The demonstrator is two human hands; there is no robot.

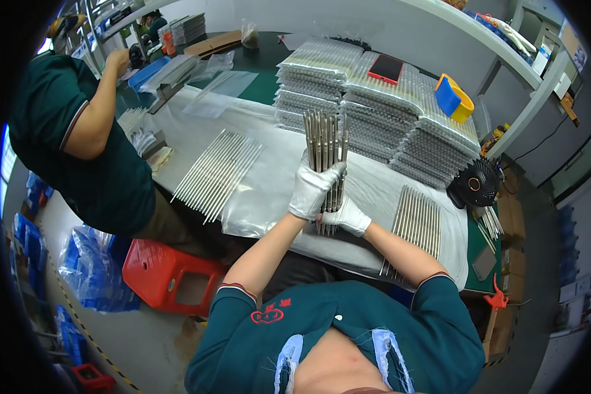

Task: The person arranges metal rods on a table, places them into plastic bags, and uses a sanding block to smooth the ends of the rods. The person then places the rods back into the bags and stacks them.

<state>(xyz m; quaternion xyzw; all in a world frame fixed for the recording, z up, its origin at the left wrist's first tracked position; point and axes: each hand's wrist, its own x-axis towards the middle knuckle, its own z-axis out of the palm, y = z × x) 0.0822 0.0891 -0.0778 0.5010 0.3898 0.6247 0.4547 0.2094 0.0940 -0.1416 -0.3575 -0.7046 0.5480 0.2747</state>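
A bundle of thin metal rods (323,134) stands nearly upright between my gloved hands over the near part of the table. My left hand (314,187), in a white glove, is wrapped round the middle of the bundle. Lower down, my right hand (348,216), gloved too, closes round the bundle's bottom part; some of its fingers are hidden. To the left, a row of loose metal rods (218,174) lies side by side on the white-covered table (276,141). Another row of rods (415,226) lies to the right, beside my right forearm.
Bubble-wrap packs (374,111) are stacked high at the back, bearing a red-edged phone (386,68) and a blue-and-yellow tape roll (454,98). A black fan (474,184) stands at the right. A co-worker (79,138) is at the left, near a red stool (171,276).
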